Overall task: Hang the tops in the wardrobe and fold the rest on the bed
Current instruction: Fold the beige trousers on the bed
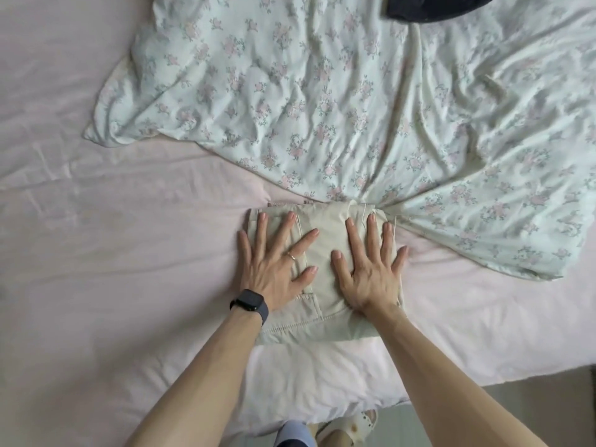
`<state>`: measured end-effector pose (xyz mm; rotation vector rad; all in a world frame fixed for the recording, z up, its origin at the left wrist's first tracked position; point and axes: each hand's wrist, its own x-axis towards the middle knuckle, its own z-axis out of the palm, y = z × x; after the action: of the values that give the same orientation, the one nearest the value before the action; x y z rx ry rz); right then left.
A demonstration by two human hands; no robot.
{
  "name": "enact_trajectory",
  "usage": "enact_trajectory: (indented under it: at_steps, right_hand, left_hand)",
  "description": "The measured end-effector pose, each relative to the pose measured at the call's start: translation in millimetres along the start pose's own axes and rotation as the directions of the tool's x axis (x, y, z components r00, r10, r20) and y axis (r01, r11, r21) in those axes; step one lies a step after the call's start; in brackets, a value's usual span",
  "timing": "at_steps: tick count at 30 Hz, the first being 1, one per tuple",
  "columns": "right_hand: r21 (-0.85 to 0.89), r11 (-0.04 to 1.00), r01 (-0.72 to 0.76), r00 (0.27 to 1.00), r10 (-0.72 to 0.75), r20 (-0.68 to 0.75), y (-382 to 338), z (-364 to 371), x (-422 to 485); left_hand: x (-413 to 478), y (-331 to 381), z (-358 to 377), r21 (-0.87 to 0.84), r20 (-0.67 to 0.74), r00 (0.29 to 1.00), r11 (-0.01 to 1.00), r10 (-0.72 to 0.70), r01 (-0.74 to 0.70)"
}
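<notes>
Left hand [277,262], right hand [371,272] press beige garment [325,243] (folded).

Both arms bare, extended forward and down from the lower edge of view, forearms converging toward the middle. Left hand [277,266] laid palm down, fingers straight and widely spread, thumb angled inward. Right hand [371,272] laid palm down just beside it, fingers likewise straight and spread, thumb pointed toward the left thumb. Thumbs noted near each other, not touching. Wrists bent slightly back. All fingers seen straight; none curled.
</notes>
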<state>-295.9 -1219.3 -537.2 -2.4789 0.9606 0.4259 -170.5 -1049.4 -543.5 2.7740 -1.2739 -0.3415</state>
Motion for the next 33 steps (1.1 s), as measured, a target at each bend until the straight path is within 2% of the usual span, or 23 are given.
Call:
enact_trajectory:
  at_steps: [2,5,7,8,10,11,17,21,26,29,33]
  right_hand:
    - [0.046,0.999,-0.014,1.000,0.015,-0.027,-3,-9,-9]
    - [0.231,0.958,-0.169,0.972,0.200,-0.119,-11,-26,-35]
    - [0.325,0.901,-0.287,0.938,0.333,-0.094,-14,-33,-51]
    - [0.362,0.872,-0.331,0.924,0.377,-0.061,-16,-36,-56]
    - [0.388,0.843,-0.372,0.916,0.401,0.006,-20,-44,-60]
    - [0.377,0.846,-0.377,0.918,0.396,0.029,-21,-47,-58]
    - [0.179,0.916,-0.358,0.933,0.348,0.086,-33,-42,-40]
    - [0.061,0.946,-0.319,0.948,0.318,0.024,-32,-27,-39]
    - [-0.093,0.962,-0.258,0.965,0.253,-0.067,-29,-10,-41]
    - [-0.084,0.970,-0.229,0.972,0.222,-0.081,-25,-5,-43]
    - [-0.054,0.984,-0.171,0.981,0.165,-0.098,-20,0,-40]
  left_hand:
    - [-8,7,-10,-0.039,-0.005,0.999,0.998,-0.052,0.052]
    - [-34,24,-31,-0.205,-0.063,0.945,0.930,-0.322,0.304]
    - [-46,36,-44,-0.381,-0.030,0.850,0.793,-0.525,0.476]
    - [-50,42,-52,-0.451,0.040,0.797,0.701,-0.602,0.552]
    - [-51,50,-64,-0.534,0.187,0.714,0.540,-0.675,0.651]
    - [-49,51,-68,-0.543,0.217,0.699,0.511,-0.681,0.666]
    - [-34,45,-60,-0.404,0.320,0.649,0.520,-0.691,0.753]
    - [-30,39,-45,-0.343,0.284,0.692,0.603,-0.664,0.720]
    - [-34,52,-35,-0.228,0.164,0.728,0.693,-0.665,0.684]
    - [-36,65,-34,-0.139,0.057,0.769,0.757,-0.637,0.638]
    - [-36,69,-28,-0.014,-0.013,0.778,0.778,-0.628,0.628]
